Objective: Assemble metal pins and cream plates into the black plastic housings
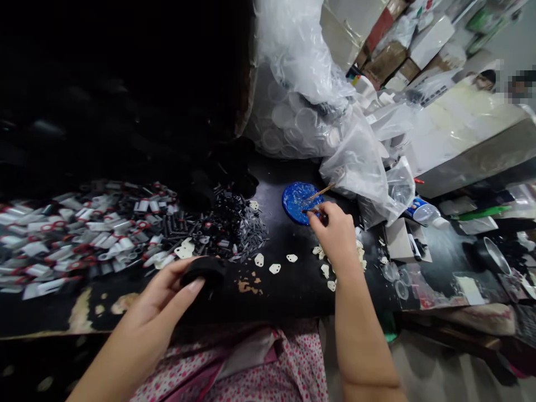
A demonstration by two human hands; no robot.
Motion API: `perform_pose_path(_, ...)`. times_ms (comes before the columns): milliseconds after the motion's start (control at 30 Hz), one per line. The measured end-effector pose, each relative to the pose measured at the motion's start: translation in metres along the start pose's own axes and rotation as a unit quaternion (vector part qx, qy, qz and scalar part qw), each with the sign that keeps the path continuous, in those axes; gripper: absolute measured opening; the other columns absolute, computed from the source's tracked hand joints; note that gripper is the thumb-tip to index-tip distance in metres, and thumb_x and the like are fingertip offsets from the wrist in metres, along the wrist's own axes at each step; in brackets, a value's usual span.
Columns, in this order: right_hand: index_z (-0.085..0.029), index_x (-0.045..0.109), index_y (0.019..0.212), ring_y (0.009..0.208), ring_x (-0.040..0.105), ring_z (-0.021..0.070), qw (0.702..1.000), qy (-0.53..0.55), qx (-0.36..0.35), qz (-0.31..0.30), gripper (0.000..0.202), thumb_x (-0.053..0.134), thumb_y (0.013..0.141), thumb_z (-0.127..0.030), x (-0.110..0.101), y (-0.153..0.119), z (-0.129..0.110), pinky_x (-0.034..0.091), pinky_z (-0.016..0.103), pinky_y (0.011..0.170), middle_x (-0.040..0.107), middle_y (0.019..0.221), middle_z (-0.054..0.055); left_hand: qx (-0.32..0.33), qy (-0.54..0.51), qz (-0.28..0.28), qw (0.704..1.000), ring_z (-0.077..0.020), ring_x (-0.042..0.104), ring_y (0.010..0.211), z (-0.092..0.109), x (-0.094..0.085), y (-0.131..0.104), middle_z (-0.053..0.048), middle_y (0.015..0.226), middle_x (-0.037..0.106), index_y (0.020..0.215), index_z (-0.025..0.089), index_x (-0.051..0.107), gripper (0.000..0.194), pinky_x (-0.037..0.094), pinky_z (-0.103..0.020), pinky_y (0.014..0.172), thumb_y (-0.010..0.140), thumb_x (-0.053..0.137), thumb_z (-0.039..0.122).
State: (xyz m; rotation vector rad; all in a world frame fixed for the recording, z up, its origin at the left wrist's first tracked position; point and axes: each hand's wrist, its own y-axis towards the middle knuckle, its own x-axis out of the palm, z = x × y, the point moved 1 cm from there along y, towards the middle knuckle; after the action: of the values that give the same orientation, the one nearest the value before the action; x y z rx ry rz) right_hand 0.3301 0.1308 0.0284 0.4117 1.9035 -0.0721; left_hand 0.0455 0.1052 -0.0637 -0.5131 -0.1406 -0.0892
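Observation:
My left hand [167,298] is closed on a black round plastic part [205,269], held over the front of the black table between thumb and fingers. My right hand [336,234] reaches to a round blue lid [293,200] smeared with a shiny, grease-like substance. Its thumb and fingertips pinch a small dark piece at the lid's right edge, too small to make out clearly. A thin brown stick [323,191] rests with one end on the lid. Small cream-coloured flat plates [274,268] with holes lie between my hands, and more are scattered beneath my right wrist.
On the left is a heap of grey and white cylindrical parts [109,237] with red rings, beside a pile of small black pieces [238,223]. Clear plastic bags [293,111] of round discs stand behind. To the right are a small open box [404,240] and a bottle [427,214].

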Motion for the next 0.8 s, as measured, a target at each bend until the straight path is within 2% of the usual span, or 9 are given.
perform_pose_path(133, -0.019, 0.068, 0.096, 0.09, 0.063, 0.0231, 0.997, -0.071, -0.031, -0.016, 0.011, 0.06, 0.094, -0.026, 0.006, 0.022, 0.015, 0.033, 0.034, 0.078, 0.072, 0.098, 0.006, 0.021, -0.055, 0.008, 0.998, -0.0241, 0.071, 0.102, -0.002, 0.005, 0.003, -0.002, 0.108, 0.077, 0.115, 0.029, 0.068, 0.039, 0.057, -0.028, 0.091, 0.081, 0.077, 0.045)
perform_pose_path(300, -0.02, 0.068, 0.099, 0.088, 0.063, 0.0228, 0.99, -0.128, -0.061, -0.013, 0.013, 0.058, 0.096, -0.028, 0.015, 0.026, 0.013, 0.031, 0.035, 0.077, 0.072, 0.1, 0.005, 0.026, -0.076, -0.001, 0.997, -0.0296, 0.07, 0.11, -0.007, 0.004, 0.007, -0.003, 0.113, 0.075, 0.118, 0.029, 0.065, 0.039, 0.051, -0.044, 0.105, 0.083, 0.076, 0.043)
perform_pose_path(467, -0.02, 0.067, 0.096, 0.086, 0.064, 0.0231, 0.984, -0.159, -0.072, -0.025, 0.014, 0.056, 0.096, -0.028, 0.022, 0.03, 0.012, 0.031, 0.036, 0.078, 0.072, 0.099, 0.006, 0.006, -0.068, -0.002, 0.998, -0.0291, 0.07, 0.109, -0.009, -0.001, 0.008, -0.002, 0.114, 0.075, 0.12, 0.032, 0.064, 0.044, 0.046, -0.046, 0.11, 0.081, 0.078, 0.047)
perform_pose_path(567, -0.02, 0.068, 0.096, 0.087, 0.064, 0.0236, 0.989, -0.127, -0.069, -0.014, 0.012, 0.058, 0.094, -0.028, 0.019, 0.03, 0.013, 0.033, 0.036, 0.079, 0.073, 0.101, 0.006, -0.005, -0.08, -0.003, 0.997, -0.0271, 0.067, 0.113, -0.006, 0.0, 0.006, -0.001, 0.117, 0.074, 0.118, 0.032, 0.065, 0.044, 0.05, -0.038, 0.104, 0.08, 0.079, 0.048)
perform_pose_path(667, -0.02, 0.068, 0.093, 0.088, 0.064, 0.0241, 0.997, -0.063, -0.041, 0.006, 0.009, 0.061, 0.09, -0.026, 0.012, 0.026, 0.015, 0.035, 0.036, 0.079, 0.072, 0.098, 0.006, -0.015, -0.102, 0.012, 0.995, -0.0213, 0.07, 0.103, -0.003, 0.003, 0.001, 0.002, 0.112, 0.076, 0.113, 0.031, 0.066, 0.043, 0.055, -0.026, 0.091, 0.077, 0.082, 0.046)
perform_pose_path(733, -0.02, 0.067, 0.086, 0.084, 0.062, 0.0222, 0.999, 0.023, -0.02, 0.011, 0.009, 0.064, 0.087, -0.029, 0.008, 0.018, 0.012, 0.037, 0.034, 0.076, 0.071, 0.09, 0.004, -0.021, -0.124, 0.018, 0.992, -0.0181, 0.071, 0.098, -0.001, 0.008, -0.002, 0.003, 0.11, 0.076, 0.112, 0.029, 0.067, 0.038, 0.055, -0.023, 0.088, 0.079, 0.081, 0.042)
perform_pose_path(800, -0.021, 0.066, 0.082, 0.076, 0.059, 0.0184, 0.99, 0.144, 0.006, 0.0, 0.013, 0.066, 0.086, -0.033, 0.009, 0.006, 0.005, 0.039, 0.031, 0.072, 0.066, 0.08, 0.0, -0.029, -0.156, 0.011, 0.987, -0.017, 0.072, 0.094, 0.002, 0.014, -0.006, 0.003, 0.106, 0.077, 0.113, 0.029, 0.066, 0.033, 0.056, -0.024, 0.086, 0.083, 0.079, 0.038)
